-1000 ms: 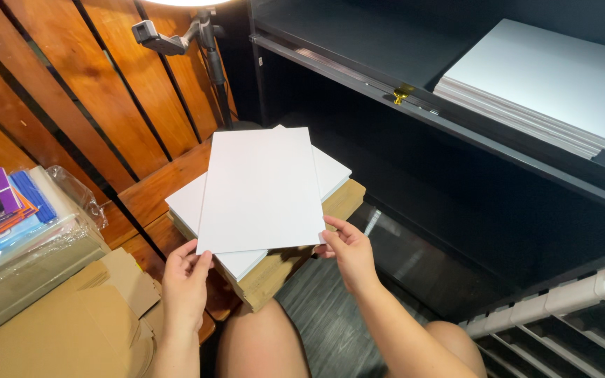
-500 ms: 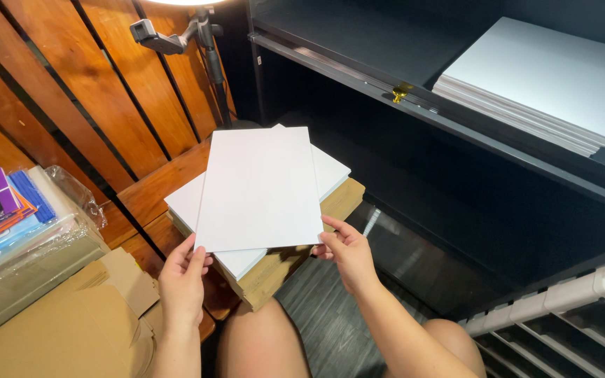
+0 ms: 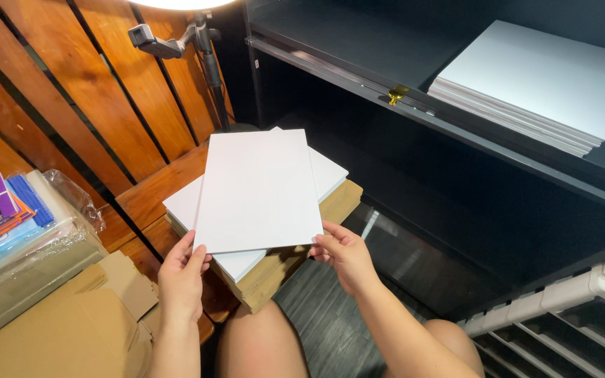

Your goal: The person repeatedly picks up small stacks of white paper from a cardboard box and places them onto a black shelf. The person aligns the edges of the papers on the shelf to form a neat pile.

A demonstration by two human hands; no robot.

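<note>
Our left hand [image 3: 180,276] and right hand [image 3: 344,255] each pinch a near corner of the white board [image 3: 259,189]. Just beneath our grip lies a stack of white boards [image 3: 327,171] on brown boards [image 3: 281,269]; beyond gapes the dark shelf [image 3: 414,112].

Light source: lamp [image 3: 183,3] at top edge, blown out to white. Wood wall [image 3: 71,105] below it warm and bright. White board [image 3: 257,189] evenly lit, slight glare, no detail. Cabinet [image 3: 456,182] right of lamp dim, near black. Focus sharp throughout; mild wide-angle stretch at corners.
</note>
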